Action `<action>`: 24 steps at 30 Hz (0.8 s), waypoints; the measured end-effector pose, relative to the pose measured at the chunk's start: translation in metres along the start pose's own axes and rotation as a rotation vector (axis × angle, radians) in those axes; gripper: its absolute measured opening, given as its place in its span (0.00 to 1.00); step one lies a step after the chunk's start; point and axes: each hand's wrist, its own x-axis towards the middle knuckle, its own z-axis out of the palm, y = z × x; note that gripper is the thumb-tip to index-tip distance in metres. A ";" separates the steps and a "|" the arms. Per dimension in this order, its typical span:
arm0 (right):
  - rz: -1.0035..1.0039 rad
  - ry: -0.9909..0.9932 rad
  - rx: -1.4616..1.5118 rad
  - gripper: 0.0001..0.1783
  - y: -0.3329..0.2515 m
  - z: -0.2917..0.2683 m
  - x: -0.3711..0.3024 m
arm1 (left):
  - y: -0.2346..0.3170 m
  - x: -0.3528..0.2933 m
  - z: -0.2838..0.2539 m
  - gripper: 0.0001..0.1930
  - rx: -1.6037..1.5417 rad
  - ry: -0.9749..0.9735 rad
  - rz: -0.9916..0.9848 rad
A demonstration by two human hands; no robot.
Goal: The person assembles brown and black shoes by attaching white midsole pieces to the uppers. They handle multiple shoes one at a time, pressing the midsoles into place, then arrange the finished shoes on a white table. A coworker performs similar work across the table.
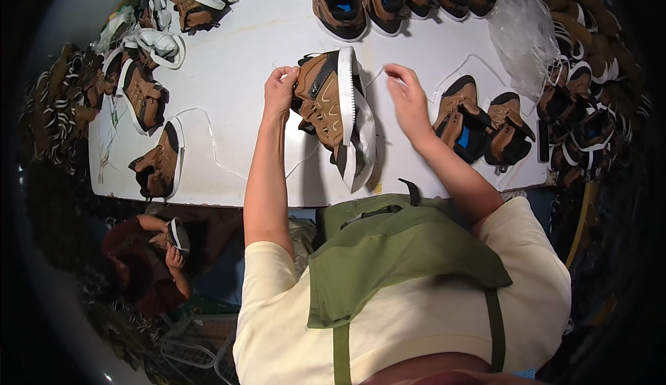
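Observation:
My left hand (280,92) is closed on the upper of a brown shoe (321,99), which is tilted on its side over the white table. Its pale sole (349,111) faces right, toward my other hand. My right hand (408,102) is off to the right of the sole, its fingertips drawn together at the end of a thin white thread (377,76) that runs back to the shoe. A looser stretch of white thread (214,150) curves across the tabletop left of my left forearm.
Several brown shoes (338,7) line the far edge of the table (263,24). Two more shoes (463,118) are at the right, near a clear plastic bag (522,31). Other shoes (161,163) sit at the left. Low at the left, another person (149,263) handles a shoe (177,236).

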 end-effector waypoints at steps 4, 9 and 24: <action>-0.314 -0.330 -0.310 0.20 -0.052 0.038 0.009 | -0.006 0.011 0.007 0.13 0.043 -0.001 0.052; -0.466 -0.568 -0.845 0.30 0.003 0.072 0.009 | -0.030 0.016 -0.004 0.18 0.530 0.120 0.312; -0.509 -0.675 -0.836 0.32 0.072 0.057 -0.015 | -0.092 -0.116 0.072 0.29 0.932 0.040 0.635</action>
